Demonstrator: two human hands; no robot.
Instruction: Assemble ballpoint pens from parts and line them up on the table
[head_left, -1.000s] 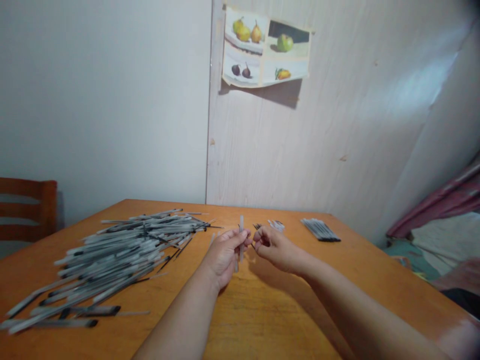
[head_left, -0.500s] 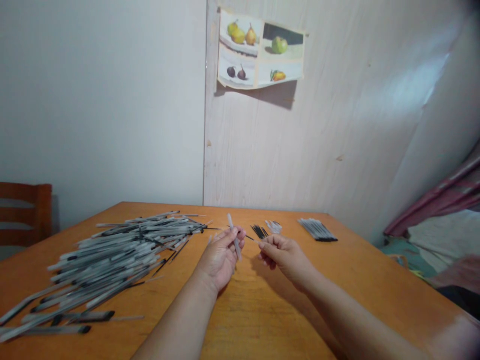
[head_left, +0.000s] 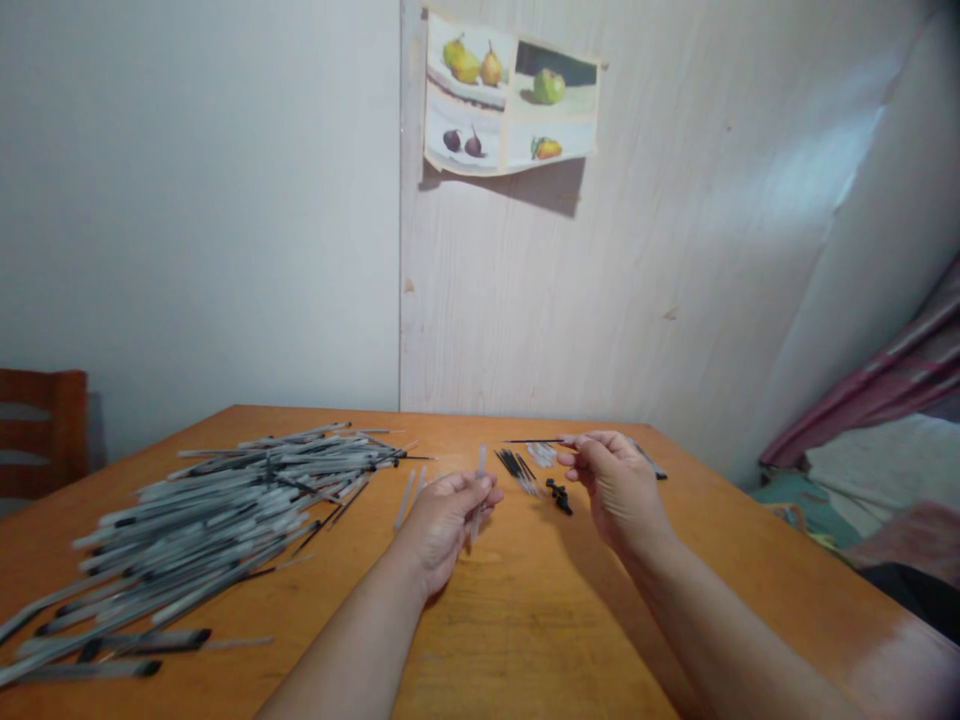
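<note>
My left hand (head_left: 446,518) hovers over the middle of the orange wooden table (head_left: 525,620), fingers pinched on a clear pen barrel (head_left: 478,480) held nearly upright. My right hand (head_left: 619,485) is raised to its right, closed on a thin black ink refill (head_left: 534,441) that points left and lies level in the air. Between and beyond the hands lie a few black refills (head_left: 514,465), small black caps (head_left: 559,496) and clear plastic bits (head_left: 541,455). Two loose clear barrels (head_left: 409,493) rest left of my left hand.
A large heap of grey and black pens (head_left: 217,510) covers the table's left half. A bundle of pens (head_left: 651,462) lies behind my right hand. A wooden chair (head_left: 41,415) stands at far left, bedding (head_left: 877,450) at right, a fruit poster (head_left: 510,105) on the wall.
My right hand has drawn away from the left hand, up and to the right, pulling the black refill out of the barrel. The left hand holds the barrel in much the same place.
</note>
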